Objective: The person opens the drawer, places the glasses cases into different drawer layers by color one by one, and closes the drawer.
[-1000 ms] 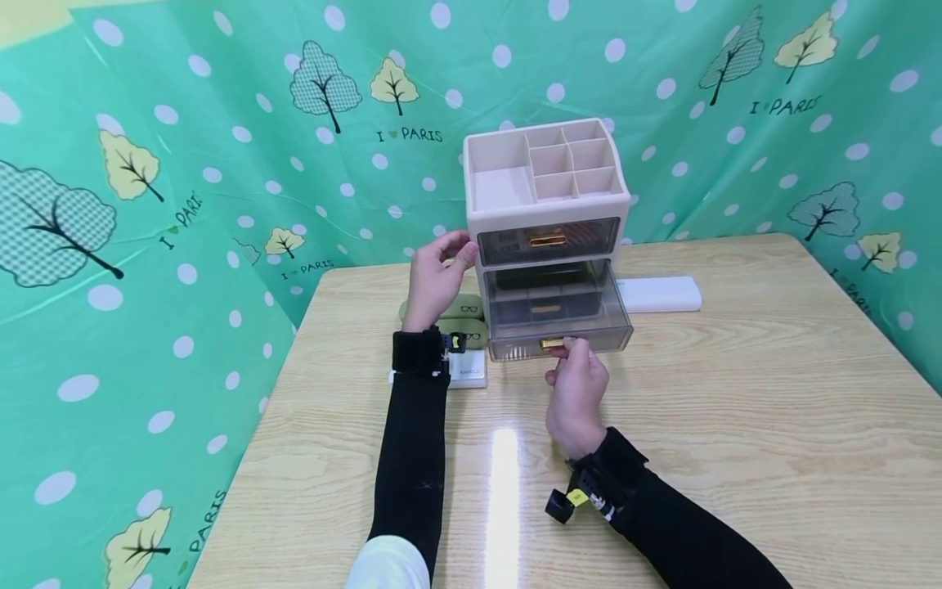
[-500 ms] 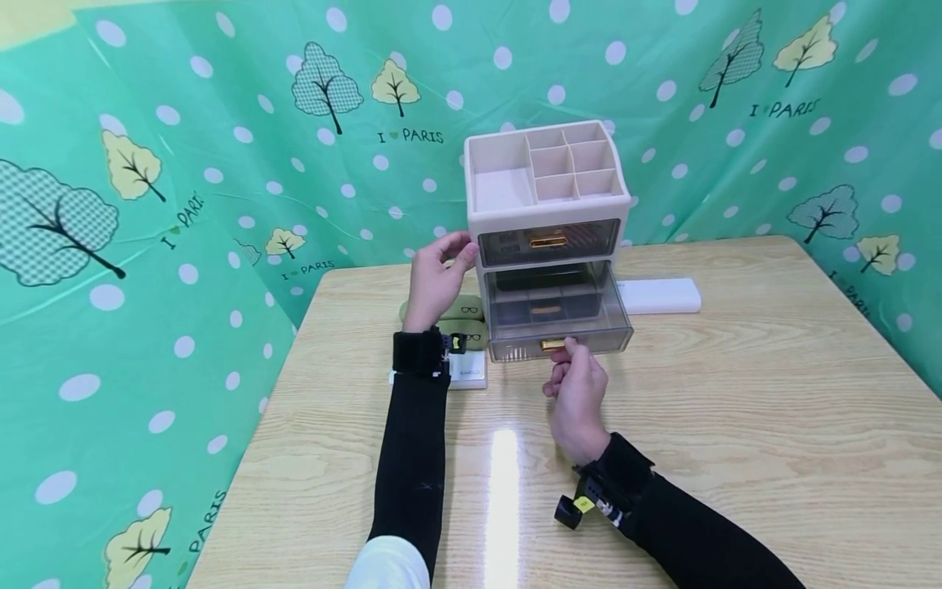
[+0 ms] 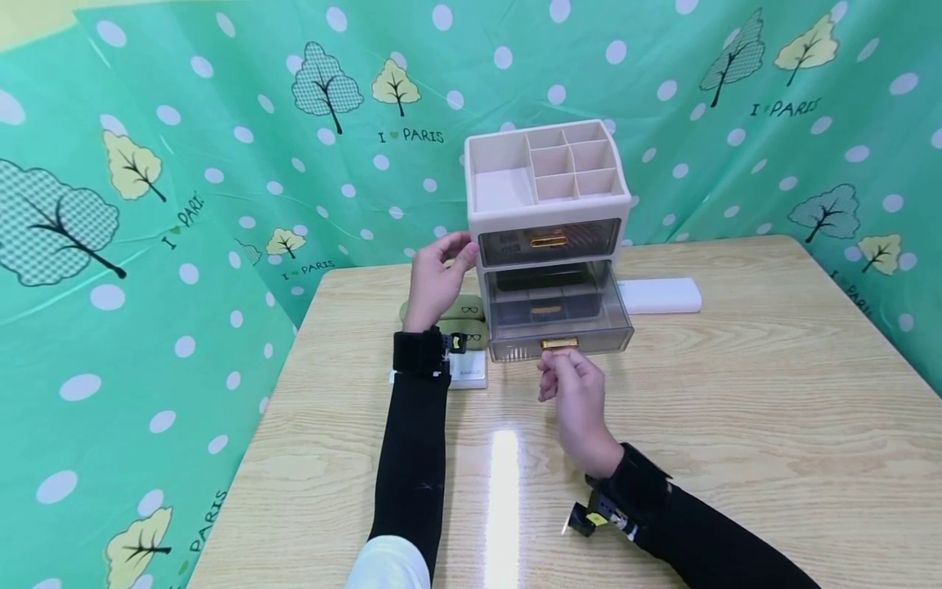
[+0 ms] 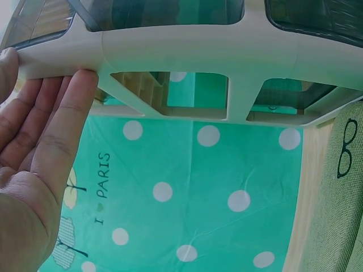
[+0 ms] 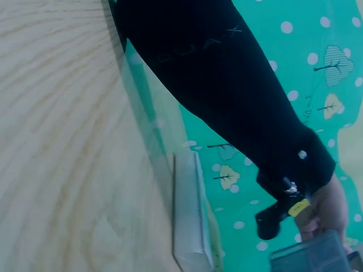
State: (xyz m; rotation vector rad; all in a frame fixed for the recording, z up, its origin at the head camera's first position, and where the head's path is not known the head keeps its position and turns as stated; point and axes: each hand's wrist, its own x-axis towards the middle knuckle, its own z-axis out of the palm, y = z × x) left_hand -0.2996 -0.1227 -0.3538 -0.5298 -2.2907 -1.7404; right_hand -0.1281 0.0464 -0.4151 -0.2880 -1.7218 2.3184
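A cream desktop organizer (image 3: 548, 209) with smoky clear drawers stands at the back of the table. Its top drawer (image 3: 508, 245) is closed. Below it a clear drawer (image 3: 515, 348) is pulled out, with a gold handle (image 3: 561, 343) on its front. A second gold handle shows through the clear plastic. My right hand (image 3: 581, 401) is just below that front handle, fingers bent and apparently holding nothing; contact with the drawer is unclear. My left hand (image 3: 436, 278) rests on the organizer's left side; in the left wrist view its straight fingers (image 4: 59, 122) touch the frame.
Two green glasses cases (image 3: 471, 334) and a white box (image 3: 471, 372) lie left of the organizer. A white rounded case (image 3: 662, 296) lies to its right. The wooden table (image 3: 751, 409) meets a green printed cloth behind.
My right hand has come off the drawer's front handle, moving slightly down and toward me. The pulled-out drawer and my left hand have stayed in place.
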